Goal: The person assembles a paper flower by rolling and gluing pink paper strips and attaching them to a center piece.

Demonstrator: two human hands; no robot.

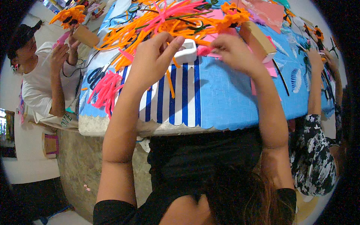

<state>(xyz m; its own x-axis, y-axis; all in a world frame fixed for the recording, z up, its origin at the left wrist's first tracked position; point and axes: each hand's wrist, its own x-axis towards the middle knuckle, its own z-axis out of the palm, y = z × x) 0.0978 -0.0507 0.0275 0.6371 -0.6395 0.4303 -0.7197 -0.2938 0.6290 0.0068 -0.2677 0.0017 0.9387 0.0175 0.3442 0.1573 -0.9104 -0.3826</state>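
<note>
My left hand is raised over the near part of the table, thumb and fingers pinched around a thin orange pipe cleaner. Below it another orange pipe cleaner crosses the blue-and-white striped cloth. Just right of my left thumb is a white plastic box-like object, partly covered by the hand. My right hand is blurred, its fingers curled near a pink piece and the end of an orange strand. Whether it grips anything is unclear.
Orange pipe cleaners heap across the table, with a pink bundle on top. Scissors and pink pipe cleaners lie left. A cardboard box stands right. One person sits left; another's hands work at right.
</note>
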